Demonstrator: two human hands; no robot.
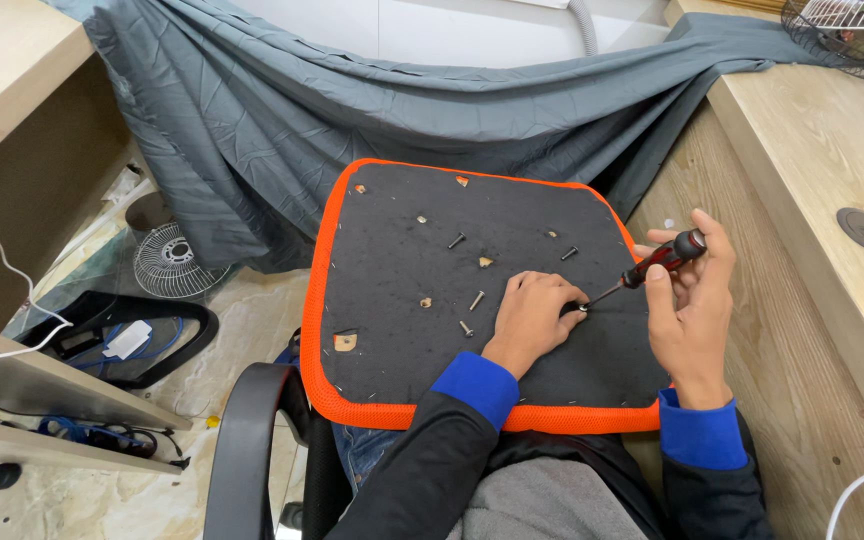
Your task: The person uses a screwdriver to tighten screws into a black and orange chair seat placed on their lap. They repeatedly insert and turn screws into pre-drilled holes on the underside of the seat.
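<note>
Fabric, black and felt-like, covers the underside of the square seat pad with orange mesh edging [324,300] resting on my lap. My left hand [532,318] lies curled on it, fingertips pinching a small silver screw [583,307]. My right hand [692,300] has its grip closed around the red-and-black handled screwdriver [652,265], tip at that screw. Loose dark screws [476,300] lie scattered on the cloth. Grey wrinkled sheet [372,110] drapes behind; a pale wooden worktop [832,150] runs alongside.
</note>
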